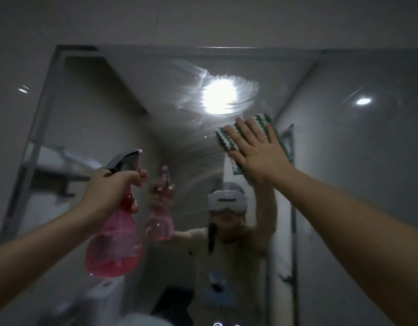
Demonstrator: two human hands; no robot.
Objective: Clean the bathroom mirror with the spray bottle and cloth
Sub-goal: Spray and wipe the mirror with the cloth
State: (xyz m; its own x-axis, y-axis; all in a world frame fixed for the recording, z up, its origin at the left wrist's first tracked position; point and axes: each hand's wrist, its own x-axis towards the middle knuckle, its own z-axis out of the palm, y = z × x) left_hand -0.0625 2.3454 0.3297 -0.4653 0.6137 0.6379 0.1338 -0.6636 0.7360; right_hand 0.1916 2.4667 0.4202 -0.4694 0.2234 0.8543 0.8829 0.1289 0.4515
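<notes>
Landmark: round bright ceiling lamp reflection (218, 96), glaring white, upper centre.

- Smaller oval lamp glint (363, 101) on the glossy grey wall panel, well to the right of the landmark, at about the same height.
- Faint streak glint (22, 90) far to the left of the landmark, on the glossy grey wall.
- Plain pale grey wall band (203, 20) above the landmark.
- White headset visor (227, 199), reflected, well below the landmark; beige short-sleeved shirt with blue print (218, 285) lower still.
- Grey metal rack with a pale bundle (50, 158), reflected, below and far left of the landmark; blurred.
- White rounded fixture (102, 300), bottom left of the landmark; identity unclear.
</notes>
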